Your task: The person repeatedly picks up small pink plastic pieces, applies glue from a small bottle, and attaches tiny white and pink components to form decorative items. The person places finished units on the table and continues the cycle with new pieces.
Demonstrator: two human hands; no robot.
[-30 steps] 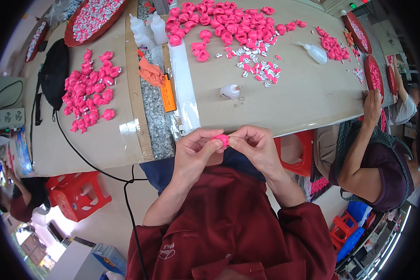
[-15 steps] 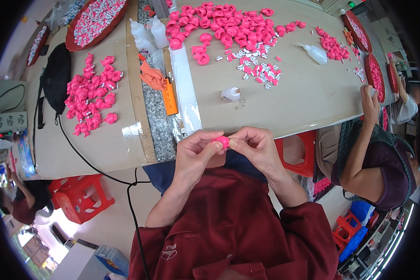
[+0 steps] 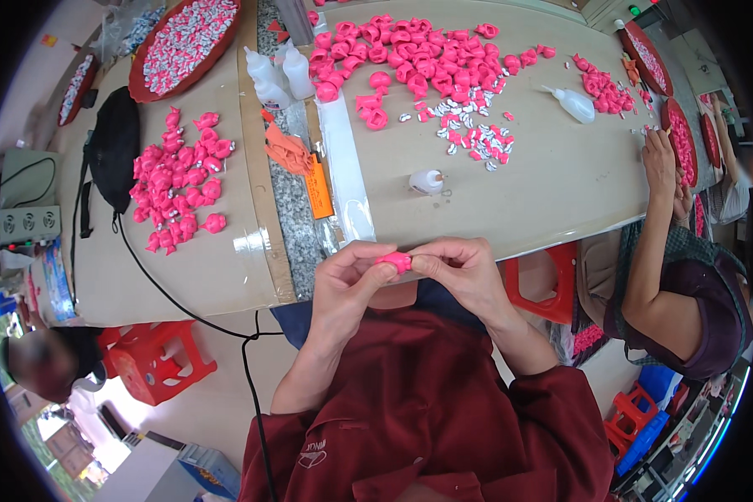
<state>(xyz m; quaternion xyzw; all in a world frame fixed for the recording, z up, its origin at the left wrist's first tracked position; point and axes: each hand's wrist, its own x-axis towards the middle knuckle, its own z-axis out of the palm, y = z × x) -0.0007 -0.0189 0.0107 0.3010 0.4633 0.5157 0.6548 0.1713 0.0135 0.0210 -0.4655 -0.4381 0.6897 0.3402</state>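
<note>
Behind our counter [image 3: 560, 192], we pinch one small pink piece [image 3: 394, 261] between left hand [image 3: 349, 289] and right hand [image 3: 460, 272], raised close for fingertip work.

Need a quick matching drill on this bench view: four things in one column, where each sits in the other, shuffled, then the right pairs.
1 small pink piece
2 black bag
3 round red tray
4 red stool

A far left corner of the table
B on the floor, lower left
C pinched between left hand and right hand
D left of the smaller pink pile

1-C, 2-D, 3-A, 4-B
</note>
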